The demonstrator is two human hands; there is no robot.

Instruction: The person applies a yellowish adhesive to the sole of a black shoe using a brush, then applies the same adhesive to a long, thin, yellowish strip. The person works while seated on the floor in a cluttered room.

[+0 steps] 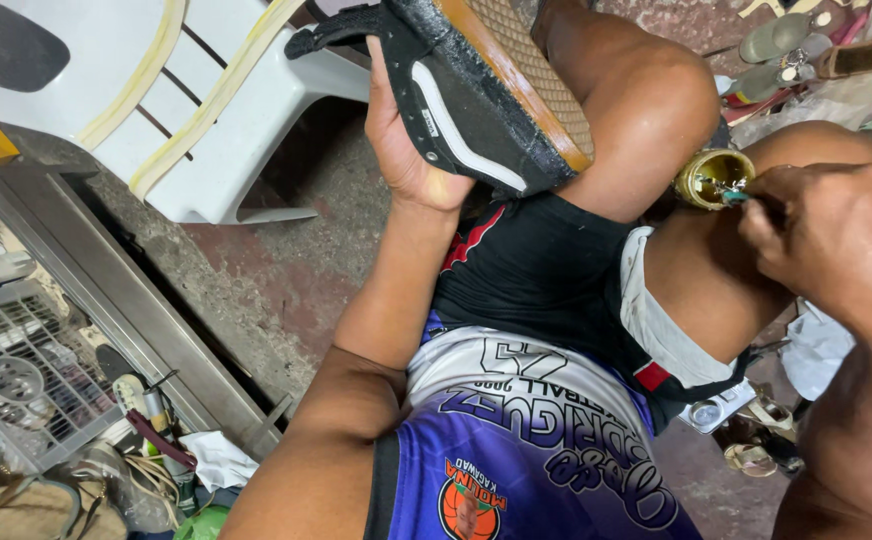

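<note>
At about eight o'clock in the view a wire grille (pixel 16 370) lies beside a metal frame rail (pixel 126 300), with tools and a white rag (pixel 218 458) heaped below it toward seven o'clock. Up at eleven o'clock stands a white plastic chair (pixel 226 130) with yellowish trim, on a rough concrete floor (pixel 286 270). Just right of it, near twelve o'clock, the left hand (pixel 406 150) is wrapped around the side of a black shoe (pixel 476 100) with a white stripe, fingers closed behind it and thumb side toward the camera; the shoe is turned sole-up, its tan ribbed sole (pixel 536 70) showing, and it rests against the person's raised left knee (pixel 646 100). Black shorts (pixel 546 270) and a purple jersey (pixel 526 450) fill the middle down to six o'clock. At about two o'clock a small brass-coloured can (pixel 713 177) sits between the knees. Touching its mouth at three o'clock, the right hand (pixel 836 240) is pinched shut on a thin tool (pixel 736 196) whose tip is inside the can's opening. Shoes and scraps (pixel 786 50) lie at one o'clock.
</note>
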